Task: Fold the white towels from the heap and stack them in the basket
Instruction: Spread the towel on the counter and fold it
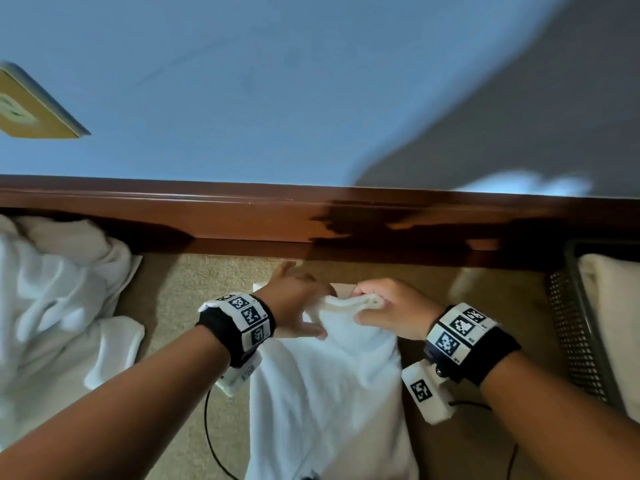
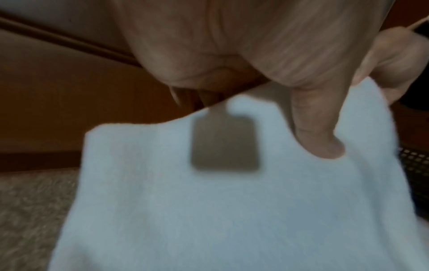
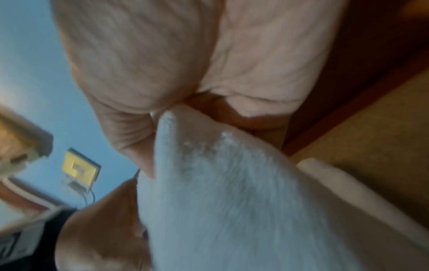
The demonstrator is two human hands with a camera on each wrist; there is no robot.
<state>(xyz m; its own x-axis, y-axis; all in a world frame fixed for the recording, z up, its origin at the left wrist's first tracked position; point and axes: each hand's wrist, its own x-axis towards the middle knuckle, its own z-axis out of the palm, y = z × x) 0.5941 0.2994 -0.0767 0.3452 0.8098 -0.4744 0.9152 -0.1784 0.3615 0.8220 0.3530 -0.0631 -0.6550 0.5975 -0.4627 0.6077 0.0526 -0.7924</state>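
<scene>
Towel on carpet, far edge pinched by right hand; left hand alongside, thumb pressing cloth, fingers extended. Heap left; basket right.

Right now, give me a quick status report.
Right hand gripping towel edge; left hand open, touching it. Heap left, basket right. Nothing blocking.
</scene>
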